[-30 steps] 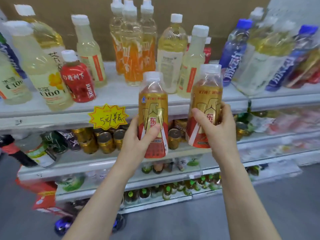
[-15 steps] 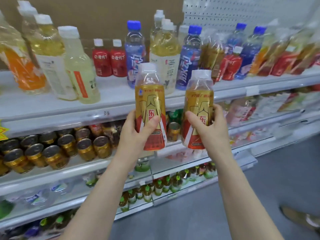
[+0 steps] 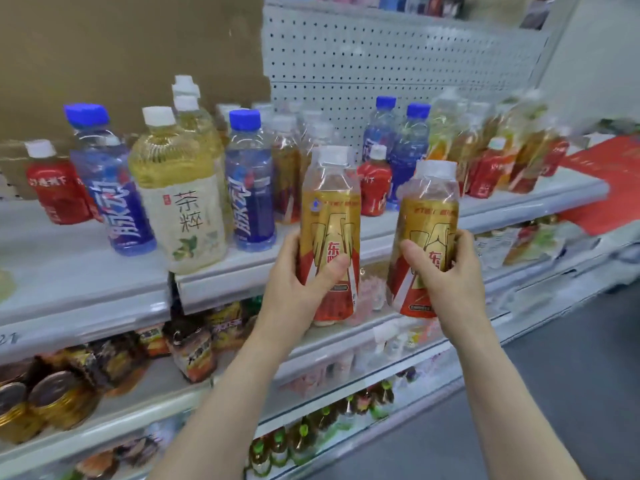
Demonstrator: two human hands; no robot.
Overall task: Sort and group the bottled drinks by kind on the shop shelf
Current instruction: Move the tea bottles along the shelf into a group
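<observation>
A shop: tiered white shelves [image 3: 214, 289] crowded with bottled drinks [image 3: 180, 188], cans [image 3: 52, 403] below, pegboard backing [image 3: 346, 57].

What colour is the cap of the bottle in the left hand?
The cap is white; the head view shows it.

The left hand [image 3: 298, 292] grips a clear plastic bottle with a gold-and-red label [image 3: 329, 233]; the right hand [image 3: 446, 282] grips a matching gold-and-red bottle [image 3: 424, 237]. Both stand upright before the grey metal shelf [image 3: 86, 271], which bears blue-capped bottles [image 3: 251, 181] and a pale yellow tea bottle [image 3: 180, 199].
</observation>
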